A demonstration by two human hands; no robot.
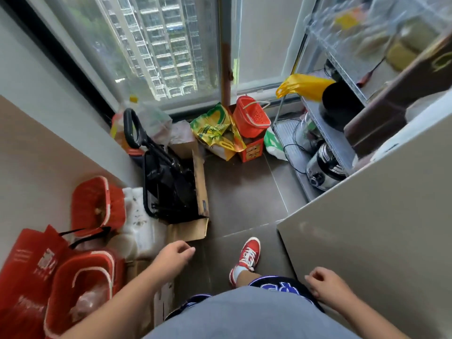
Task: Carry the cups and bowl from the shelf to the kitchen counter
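Note:
A metal shelf rack (325, 123) stands at the right by the window, its upper levels blurred; clear glassware (342, 23) shows on the top level, and I cannot make out single cups or a bowl. My left hand (175, 255) hangs low at the centre left, fingers loosely curled, holding nothing. My right hand (325, 283) hangs at the lower right beside a beige panel (379, 228), also loosely curled and holding nothing. Both hands are far from the shelf. My red shoe (249, 253) steps forward on the dark floor.
Red baskets (97, 204) and a red paper bag (27, 270) crowd the left wall. A black folded cart (166, 182) sits in a cardboard box. Bags and a red basket (252, 116) lie under the window. Steel pots (325, 165) fill the rack's bottom level. A strip of dark floor (244, 192) runs between.

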